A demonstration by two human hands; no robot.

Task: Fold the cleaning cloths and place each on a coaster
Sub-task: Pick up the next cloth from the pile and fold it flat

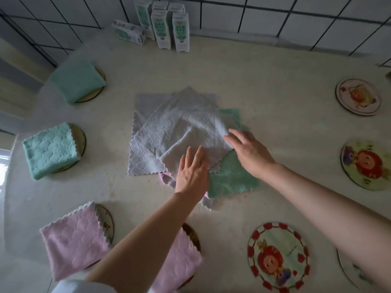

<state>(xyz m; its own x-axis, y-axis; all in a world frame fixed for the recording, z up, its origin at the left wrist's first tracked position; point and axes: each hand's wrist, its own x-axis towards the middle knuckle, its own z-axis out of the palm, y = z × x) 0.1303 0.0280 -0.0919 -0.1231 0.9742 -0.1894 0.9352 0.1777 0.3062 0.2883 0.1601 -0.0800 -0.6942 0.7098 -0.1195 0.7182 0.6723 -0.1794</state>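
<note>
A pile of unfolded cloths lies in the table's middle, with a grey cloth on top and a green cloth under it at the right. A pink edge peeks out below. My left hand rests flat with straight fingers on the grey cloth's near corner. My right hand lies flat on the grey cloth's right side. Along the left, folded cloths sit on coasters: a green one, a teal one, a pink one and another pink one.
Bare picture coasters lie on the right: one at the far right, one below it, a red-rimmed one near me, and another partly under my right arm. Several cartons stand at the back by the tiled wall.
</note>
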